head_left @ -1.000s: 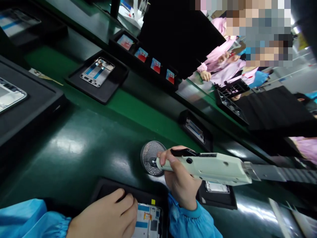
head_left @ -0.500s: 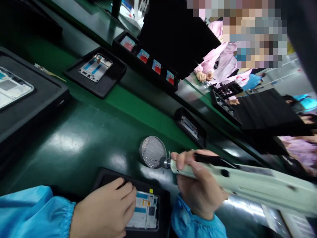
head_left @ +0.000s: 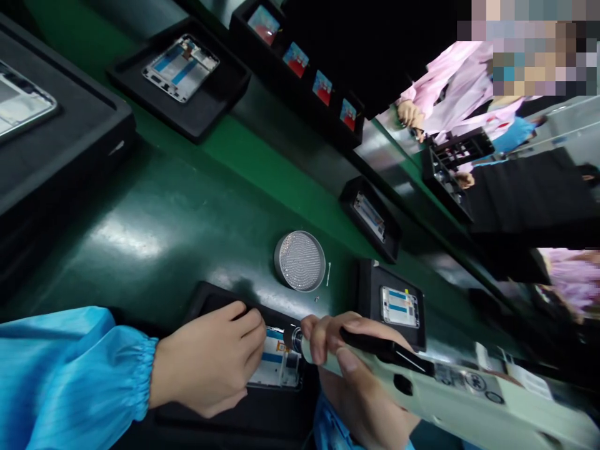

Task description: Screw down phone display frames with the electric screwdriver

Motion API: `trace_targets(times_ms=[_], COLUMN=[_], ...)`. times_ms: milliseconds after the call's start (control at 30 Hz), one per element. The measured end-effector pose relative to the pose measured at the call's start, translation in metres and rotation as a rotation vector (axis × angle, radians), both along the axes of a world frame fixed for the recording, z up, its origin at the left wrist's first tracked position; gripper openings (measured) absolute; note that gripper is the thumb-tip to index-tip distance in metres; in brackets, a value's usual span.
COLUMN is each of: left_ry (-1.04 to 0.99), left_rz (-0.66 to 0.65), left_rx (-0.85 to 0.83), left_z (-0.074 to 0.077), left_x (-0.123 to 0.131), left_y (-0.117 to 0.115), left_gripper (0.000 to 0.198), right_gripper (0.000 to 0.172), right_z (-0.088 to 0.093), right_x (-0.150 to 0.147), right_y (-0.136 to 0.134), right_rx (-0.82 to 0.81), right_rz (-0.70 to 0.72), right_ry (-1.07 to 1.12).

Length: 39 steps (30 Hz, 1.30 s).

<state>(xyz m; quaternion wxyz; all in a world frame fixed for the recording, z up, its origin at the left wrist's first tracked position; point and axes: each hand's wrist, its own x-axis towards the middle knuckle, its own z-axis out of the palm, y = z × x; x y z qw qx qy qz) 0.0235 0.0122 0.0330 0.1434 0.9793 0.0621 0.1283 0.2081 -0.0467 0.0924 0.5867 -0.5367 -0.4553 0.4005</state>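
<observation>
You are holding a pale green electric screwdriver (head_left: pixel 450 390) over a phone frame (head_left: pixel 277 369).

Your right hand (head_left: pixel 360 375) is wrapping its fingers around the grip, while your left hand (head_left: pixel 210 356) is curling its fingers against the frame, which is lying in a black tray (head_left: pixel 210 299).

Green workbench line with trays, screens and co-workers

On the green counter (head_left: pixel 154 237) sit a round perforated metal dish (head_left: pixel 300 261) with a cotton swab (head_left: pixel 329 274) just beside it, and a black tray (head_left: pixel 370 306) holding a phone frame (head_left: pixel 399 307). Farther off, another black tray (head_left: pixel 180 84) holds a phone frame, and a black rack (head_left: pixel 297 59) holds a row of screens. Beyond, a co-worker's hand (head_left: pixel 410 114) extends from a pink sleeve (head_left: pixel 445 78).
</observation>
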Motion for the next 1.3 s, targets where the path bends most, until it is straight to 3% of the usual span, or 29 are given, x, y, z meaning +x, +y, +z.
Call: trace_targets(times_ms=[833, 1100, 1300], left_ry=[-0.037, -0.011, -0.018], left_rz=[-0.008, -0.006, 0.012], left_rx=[-0.011, -0.026, -0.040], left_z=[0.0006, 0.0029, 0.0006], left_x=[0.0021, 0.0033, 0.0033], left_y=[0.0003, 0.0016, 0.0010], left_gripper=[0.037, 0.049, 0.045], right_gripper=[0.014, 0.013, 0.013], right_z=[-0.0030, -0.0053, -0.0103], right_x=[-0.0032, -0.0017, -0.0036], right_y=[0.0003, -0.0027, -0.0038], right_rx=[-0.041, -0.036, -0.019], right_rz=[-0.021, 0.000, 0.021], right_ry=[-0.025, -0.014, -0.010])
